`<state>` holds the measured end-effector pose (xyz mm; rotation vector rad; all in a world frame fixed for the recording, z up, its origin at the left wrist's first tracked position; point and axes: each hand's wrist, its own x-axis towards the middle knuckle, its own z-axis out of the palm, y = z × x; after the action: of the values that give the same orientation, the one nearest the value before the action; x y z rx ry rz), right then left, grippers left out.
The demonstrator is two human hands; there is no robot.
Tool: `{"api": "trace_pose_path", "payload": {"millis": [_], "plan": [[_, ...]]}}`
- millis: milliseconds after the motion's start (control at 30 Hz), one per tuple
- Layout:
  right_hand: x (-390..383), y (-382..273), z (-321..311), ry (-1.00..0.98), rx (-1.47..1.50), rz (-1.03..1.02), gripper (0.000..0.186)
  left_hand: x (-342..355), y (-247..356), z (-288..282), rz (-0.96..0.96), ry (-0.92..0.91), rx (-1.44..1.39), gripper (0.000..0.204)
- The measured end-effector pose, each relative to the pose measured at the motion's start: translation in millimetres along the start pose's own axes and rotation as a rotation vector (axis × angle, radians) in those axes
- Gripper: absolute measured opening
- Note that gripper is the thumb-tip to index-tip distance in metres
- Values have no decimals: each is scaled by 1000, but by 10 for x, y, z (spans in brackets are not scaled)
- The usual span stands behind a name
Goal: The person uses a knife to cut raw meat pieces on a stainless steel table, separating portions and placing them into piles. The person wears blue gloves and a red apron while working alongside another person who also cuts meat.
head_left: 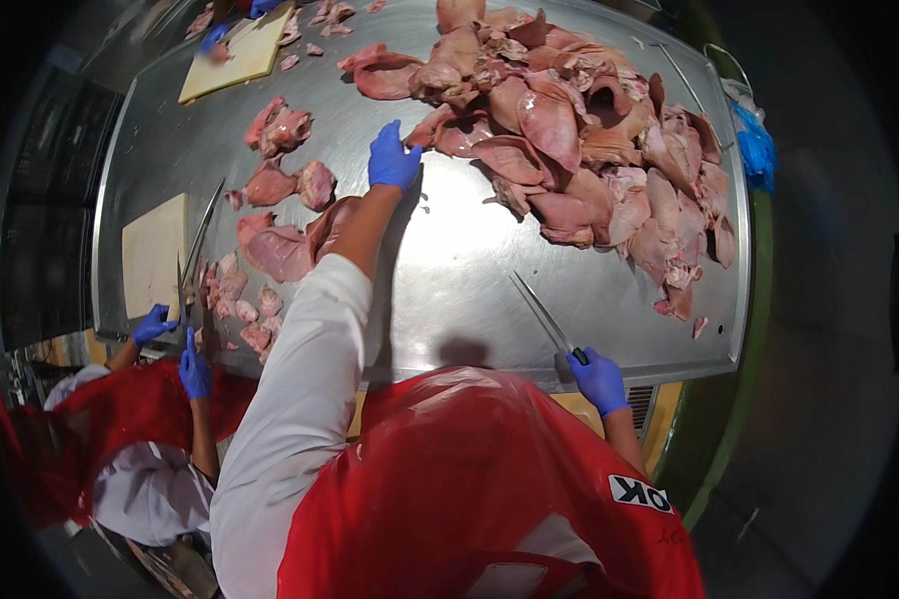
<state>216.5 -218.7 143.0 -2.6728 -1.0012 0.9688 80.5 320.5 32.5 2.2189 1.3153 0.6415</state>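
Note:
My left hand (pixel 395 160), in a blue glove, reaches far across the metal table with fingers apart. Its fingertips are beside the left edge of a large heap of raw pig ears (pixel 549 120), and nothing shows in its grasp. Low on the right, my right hand (pixel 599 382), also gloved in blue, is closed round the dark handle of a knife (pixel 541 309). The long thin blade points up and to the left, over the table near its front edge.
Left of my arm lie several cut meat pieces (pixel 270 185) and small trimmings (pixel 260 319). A gloved co-worker (pixel 160 484) holds a knife by a white cutting board (pixel 155 255). Another person's gloved hand (pixel 213 40) rests on a yellowish board (pixel 238 62). A steel rod (pixel 679 75) lies far right.

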Motion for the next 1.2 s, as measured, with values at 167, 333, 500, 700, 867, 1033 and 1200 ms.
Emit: {"api": "trace_pose_path", "payload": {"millis": [167, 333, 500, 700, 867, 1033, 1200], "plan": [[-356, 164, 180, 8, 60, 173, 45, 218, 599, 330, -173, -146, 229, 60], [-517, 115, 308, -71, 140, 205, 45, 216, 440, 96, -16, -444, 401, 48], [-371, 35, 422, -46, 145, 103, 46, -621, 427, -368, 79, -676, 416, 47], [-79, -37, 362, -38, 156, 9, 46, -1219, 203, -1217, 263, -941, 406, 32], [19, -33, 301, -52, 124, -64, 46, -1533, 163, -1294, 454, -713, 392, 25], [90, 36, 318, -40, 56, -101, 47, -2168, 302, -788, 96, 94, 168, 44], [67, 99, 378, -35, 139, -25, 49, -2424, 318, -465, -62, -245, -51, 59]]}}
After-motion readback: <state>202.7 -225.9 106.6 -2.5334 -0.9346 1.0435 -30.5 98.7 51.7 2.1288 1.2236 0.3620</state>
